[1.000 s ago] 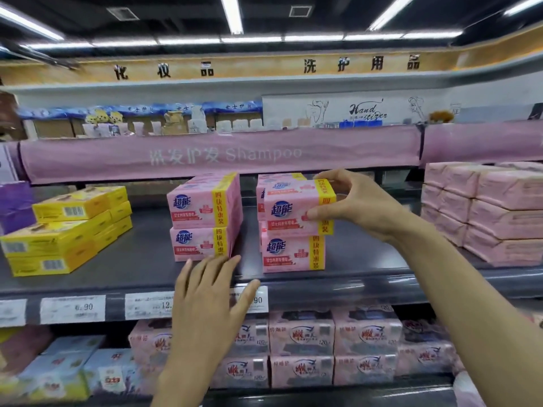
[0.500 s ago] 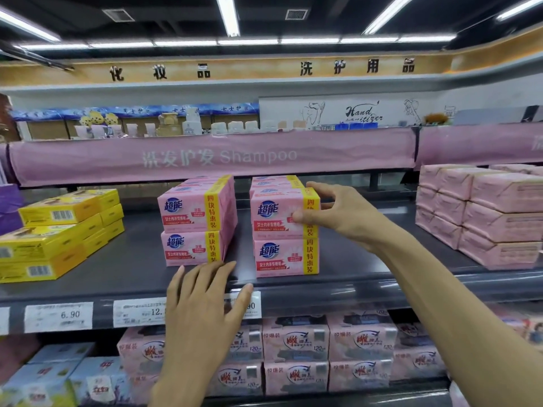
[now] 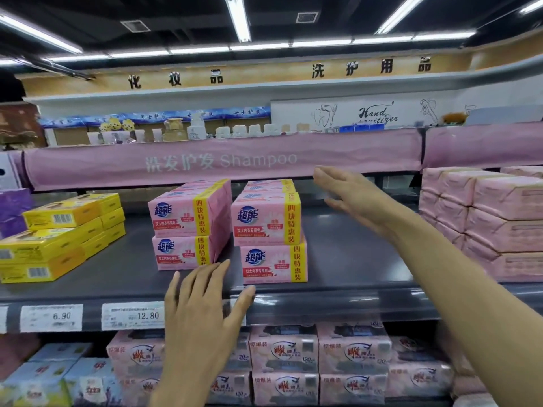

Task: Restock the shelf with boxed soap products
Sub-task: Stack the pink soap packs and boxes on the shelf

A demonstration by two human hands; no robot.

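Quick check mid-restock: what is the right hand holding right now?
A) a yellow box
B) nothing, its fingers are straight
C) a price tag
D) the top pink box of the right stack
B: the right hand is open with straight fingers, in the air to the right of the right stack of pink boxes, with a gap between them.

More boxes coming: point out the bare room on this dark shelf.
Widest: between the right pink stack and the pale wrapped packs, below the right hand. Smaller: between the yellow boxes and the left pink stack. Crowded: the slim gap between the pink stacks.
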